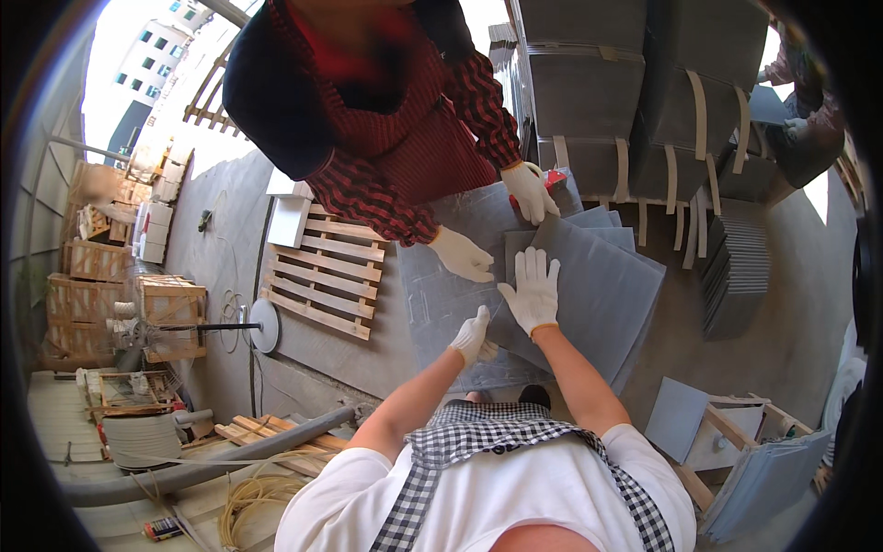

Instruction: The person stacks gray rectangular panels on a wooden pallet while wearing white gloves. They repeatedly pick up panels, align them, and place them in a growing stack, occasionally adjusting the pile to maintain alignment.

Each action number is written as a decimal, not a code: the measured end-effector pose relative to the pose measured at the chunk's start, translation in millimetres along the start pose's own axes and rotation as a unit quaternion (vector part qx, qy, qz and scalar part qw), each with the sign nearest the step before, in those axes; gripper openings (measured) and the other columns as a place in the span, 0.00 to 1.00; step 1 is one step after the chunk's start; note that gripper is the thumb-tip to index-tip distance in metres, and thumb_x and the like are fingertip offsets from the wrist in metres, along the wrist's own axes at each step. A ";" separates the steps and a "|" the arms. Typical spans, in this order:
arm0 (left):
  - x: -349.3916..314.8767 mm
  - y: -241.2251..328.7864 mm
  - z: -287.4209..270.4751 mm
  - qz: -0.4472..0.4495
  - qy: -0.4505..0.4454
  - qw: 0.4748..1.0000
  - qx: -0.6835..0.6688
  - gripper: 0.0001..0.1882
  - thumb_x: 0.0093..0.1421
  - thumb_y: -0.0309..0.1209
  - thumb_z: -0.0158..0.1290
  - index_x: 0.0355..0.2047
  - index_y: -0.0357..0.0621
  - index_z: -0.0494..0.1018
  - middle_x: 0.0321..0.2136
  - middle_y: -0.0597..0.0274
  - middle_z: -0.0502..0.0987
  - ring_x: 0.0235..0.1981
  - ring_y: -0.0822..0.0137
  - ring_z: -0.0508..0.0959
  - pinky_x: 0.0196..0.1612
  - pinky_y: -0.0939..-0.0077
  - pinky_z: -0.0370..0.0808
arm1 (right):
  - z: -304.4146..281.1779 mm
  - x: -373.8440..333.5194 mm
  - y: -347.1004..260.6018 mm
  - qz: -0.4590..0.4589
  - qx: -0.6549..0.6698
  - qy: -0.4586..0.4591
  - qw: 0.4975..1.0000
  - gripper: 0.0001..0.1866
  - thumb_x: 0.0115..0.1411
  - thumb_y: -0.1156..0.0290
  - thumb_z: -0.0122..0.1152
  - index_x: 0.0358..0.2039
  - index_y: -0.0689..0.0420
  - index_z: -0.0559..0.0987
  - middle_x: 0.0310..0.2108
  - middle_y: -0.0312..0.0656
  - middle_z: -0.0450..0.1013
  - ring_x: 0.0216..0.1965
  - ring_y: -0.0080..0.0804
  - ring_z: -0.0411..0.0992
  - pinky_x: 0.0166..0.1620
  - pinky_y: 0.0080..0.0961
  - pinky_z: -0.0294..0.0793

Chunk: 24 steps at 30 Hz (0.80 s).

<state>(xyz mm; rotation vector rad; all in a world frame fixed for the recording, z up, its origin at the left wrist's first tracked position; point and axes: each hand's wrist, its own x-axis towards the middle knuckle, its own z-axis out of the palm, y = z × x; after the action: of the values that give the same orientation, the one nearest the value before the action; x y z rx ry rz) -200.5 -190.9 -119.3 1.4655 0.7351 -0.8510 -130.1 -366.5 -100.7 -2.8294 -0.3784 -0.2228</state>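
Note:
Both my hands wear white knitted gloves. My right hand (pixel 533 293) lies flat on a fanned pile of thin grey slabs (pixel 602 294), its fingers spread. My left hand (pixel 472 337) is held on edge beside the slabs, over the scuffed grey work surface (pixel 432 308); its fingers and thumb are apart, and I see nothing in it. Across from me a co-worker's gloved hand (pixel 460 256) hovers low over the surface. The co-worker's other gloved hand (pixel 530 191) is at the pile's far edge, next to a red object (pixel 555 180) I cannot make out.
A wooden pallet (pixel 324 267) lies left of the work surface. Strapped grey stacks (pixel 589 101) rise at the far right, with a leaning slab row (pixel 736 267) nearer. At lower right stands a wooden frame (pixel 727 432) with slabs. A fan (pixel 138 327) and crates (pixel 97 248) stand left.

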 end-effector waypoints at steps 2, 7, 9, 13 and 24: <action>0.2 -4.2 -3.0 0.020 -0.040 0.998 -0.043 0.45 0.67 0.68 0.33 0.42 0.31 0.77 0.25 0.46 0.80 0.24 0.54 0.82 0.31 0.63 0.82 | -0.8 -51.6 -25.7 -0.079 0.028 -0.019 0.996 0.38 0.58 0.45 0.60 0.62 0.59 0.69 0.63 0.49 0.64 0.64 0.49 0.59 0.66 0.56 0.53; -7.5 3.3 8.9 0.024 0.031 0.997 0.060 0.43 0.66 0.68 0.37 0.41 0.35 0.79 0.27 0.49 0.81 0.24 0.56 0.82 0.29 0.64 0.80 | -58.0 -151.9 31.2 -0.003 0.020 -0.142 0.990 0.38 0.59 0.47 0.60 0.65 0.56 0.68 0.67 0.54 0.61 0.68 0.56 0.55 0.68 0.63 0.46; -13.6 3.4 13.3 0.071 0.046 0.992 0.091 0.41 0.67 0.65 0.38 0.38 0.34 0.79 0.25 0.49 0.80 0.20 0.57 0.80 0.23 0.65 0.77 | -66.7 -185.7 80.0 0.144 -0.028 -0.129 0.981 0.38 0.63 0.49 0.55 0.69 0.56 0.63 0.71 0.55 0.53 0.71 0.58 0.49 0.71 0.62 0.40; -5.4 17.5 15.1 0.147 0.100 0.942 0.284 0.35 0.63 0.60 0.48 0.43 0.34 0.78 0.38 0.42 0.82 0.42 0.48 0.83 0.44 0.57 0.78 | -74.0 -216.9 112.2 0.320 0.005 -0.026 0.947 0.40 0.63 0.49 0.60 0.68 0.58 0.61 0.68 0.55 0.58 0.67 0.54 0.59 0.67 0.48 0.58; -1.2 60.4 53.6 0.124 0.139 0.928 0.321 0.38 0.58 0.58 0.56 0.52 0.34 0.71 0.48 0.41 0.79 0.51 0.46 0.79 0.54 0.56 0.75 | -82.1 -212.1 79.3 0.442 -0.009 -0.082 0.893 0.31 0.63 0.47 0.59 0.59 0.55 0.72 0.57 0.52 0.69 0.56 0.53 0.69 0.58 0.44 0.69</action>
<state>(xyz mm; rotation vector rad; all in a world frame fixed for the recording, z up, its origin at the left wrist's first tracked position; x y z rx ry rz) -154.5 -248.5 -86.5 2.2502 0.4693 -0.7236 -319.7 -513.8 -82.4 -2.7162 0.8814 0.2079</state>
